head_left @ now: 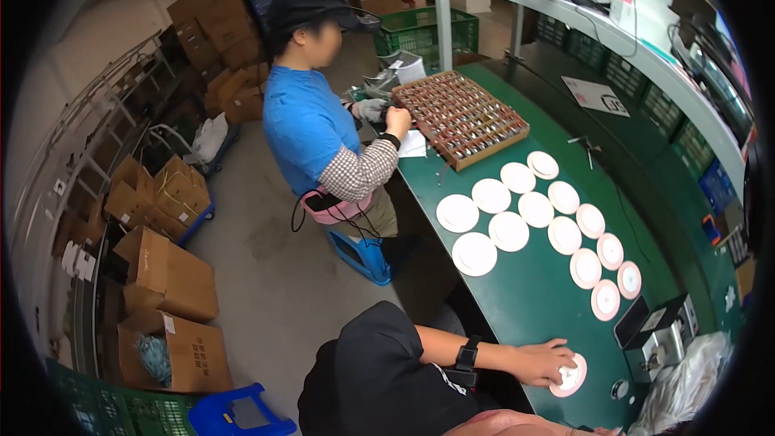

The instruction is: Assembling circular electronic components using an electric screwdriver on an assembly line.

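Note:
My left hand, with a black watch on its wrist, reaches across the green table. Its fingers curl over the middle of a round white disc with a pinkish rim, which lies near the table's front end. Only a sliver of my right hand shows at the lower edge, so its fingers are mostly hidden. Beyond my left hand, several similar discs lie flat in a double row. The row bends toward the far left, and each disc has a raised round centre.
A co-worker in a blue shirt handles something small beside a divided carton of small parts. To the right stand a small metal device and a clear plastic bag. A shelf overhangs the far side. Cardboard boxes line the left.

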Demonstrator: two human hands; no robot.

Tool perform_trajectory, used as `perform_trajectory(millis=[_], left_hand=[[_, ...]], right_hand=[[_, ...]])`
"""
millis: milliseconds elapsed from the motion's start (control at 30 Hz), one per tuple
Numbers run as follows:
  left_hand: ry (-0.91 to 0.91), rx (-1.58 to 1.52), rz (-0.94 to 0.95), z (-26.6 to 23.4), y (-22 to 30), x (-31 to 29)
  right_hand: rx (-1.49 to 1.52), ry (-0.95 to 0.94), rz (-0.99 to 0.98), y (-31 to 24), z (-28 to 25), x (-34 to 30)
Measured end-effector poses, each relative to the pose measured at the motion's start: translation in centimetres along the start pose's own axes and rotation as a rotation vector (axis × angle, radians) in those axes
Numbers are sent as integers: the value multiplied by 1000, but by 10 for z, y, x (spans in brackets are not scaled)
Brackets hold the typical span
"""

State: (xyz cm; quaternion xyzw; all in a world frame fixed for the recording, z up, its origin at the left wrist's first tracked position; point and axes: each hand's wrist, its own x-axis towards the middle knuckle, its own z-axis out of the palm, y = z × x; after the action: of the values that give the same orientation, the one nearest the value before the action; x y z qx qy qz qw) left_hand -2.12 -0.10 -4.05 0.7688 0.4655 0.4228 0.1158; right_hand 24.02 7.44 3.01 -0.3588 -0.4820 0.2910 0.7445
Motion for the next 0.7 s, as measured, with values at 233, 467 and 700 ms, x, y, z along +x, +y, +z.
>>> perform_trajectory(millis=[233, 467, 700], left_hand=[[-51, -55, 1, -13, 5, 1], [-57, -82, -16, -9, 2, 1], [-31, -102, -6, -10, 2, 0]], right_hand=[[1041, -369, -158, 44, 5, 15], [642, -281, -47, 4, 16, 3], [582, -332, 13, 15, 4, 7]])
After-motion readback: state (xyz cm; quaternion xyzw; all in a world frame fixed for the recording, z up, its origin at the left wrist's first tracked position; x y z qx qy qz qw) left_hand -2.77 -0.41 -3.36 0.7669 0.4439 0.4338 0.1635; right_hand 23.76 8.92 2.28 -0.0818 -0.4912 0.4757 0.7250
